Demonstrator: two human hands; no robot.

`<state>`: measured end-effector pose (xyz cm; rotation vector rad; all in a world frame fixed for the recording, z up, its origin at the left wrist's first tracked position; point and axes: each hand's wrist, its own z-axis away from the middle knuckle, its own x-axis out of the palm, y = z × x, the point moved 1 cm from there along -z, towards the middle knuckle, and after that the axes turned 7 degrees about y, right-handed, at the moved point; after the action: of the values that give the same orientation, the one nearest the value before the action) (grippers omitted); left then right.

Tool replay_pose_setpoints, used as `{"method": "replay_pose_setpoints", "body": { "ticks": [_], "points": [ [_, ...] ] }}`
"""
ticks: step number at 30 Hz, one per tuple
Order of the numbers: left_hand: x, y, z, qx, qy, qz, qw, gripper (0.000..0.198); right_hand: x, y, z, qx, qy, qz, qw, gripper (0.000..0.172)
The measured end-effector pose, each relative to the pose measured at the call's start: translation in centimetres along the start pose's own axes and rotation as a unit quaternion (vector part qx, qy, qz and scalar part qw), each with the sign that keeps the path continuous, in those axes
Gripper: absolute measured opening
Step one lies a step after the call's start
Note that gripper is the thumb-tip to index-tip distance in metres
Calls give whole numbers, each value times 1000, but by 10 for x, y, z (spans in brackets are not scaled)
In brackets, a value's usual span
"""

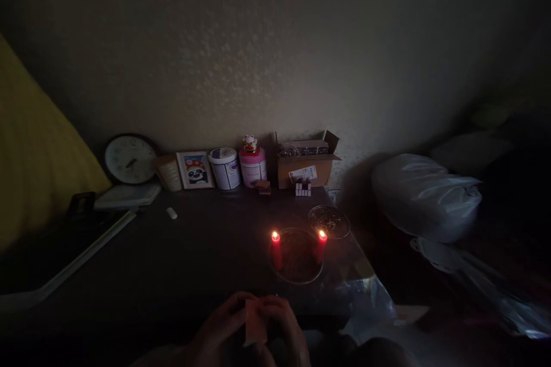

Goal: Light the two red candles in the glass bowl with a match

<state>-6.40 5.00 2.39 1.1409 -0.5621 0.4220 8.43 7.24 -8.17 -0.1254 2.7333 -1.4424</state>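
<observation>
Low in the head view, my left hand (226, 316) and my right hand (284, 321) meet around a small pale matchbox (255, 324), its flat face turned toward me. Both hands have their fingers closed on its edges; the dim light hides some of the fingertips. Beyond them, two lit red candles, a left candle (276, 252) and a right candle (321, 247), stand upright at opposite sides of a round glass plate (297, 282). Behind it on the right, a second round plate (316, 211) holds thin sticks that look like used matches.
Along the wall stand a clock (130, 158), a panda picture frame (197, 170), two tubs (226, 172) and an open cardboard box (305, 170). Small stacked boxes (303, 188) sit before it. A white plastic bag (424, 194) lies right of the dark table (193, 258).
</observation>
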Motion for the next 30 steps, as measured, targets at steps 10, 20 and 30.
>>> {"method": "replay_pose_setpoints", "body": {
  "ticks": [10, 20, 30],
  "points": [
    [2, -5, 3, 3, 31, -34, 999, 5, -1, -2, -2, -9, -2, -9, 1000, 33],
    [-23, -26, -17, 28, 22, -20, 999, 7, 0, -10, -3, -13, 30, 7, 999, 32],
    [-66, -61, -51, -12, -40, 38, 998, 13, 2, -3, -1, -20, 27, 2, 999, 30]
  ]
}}
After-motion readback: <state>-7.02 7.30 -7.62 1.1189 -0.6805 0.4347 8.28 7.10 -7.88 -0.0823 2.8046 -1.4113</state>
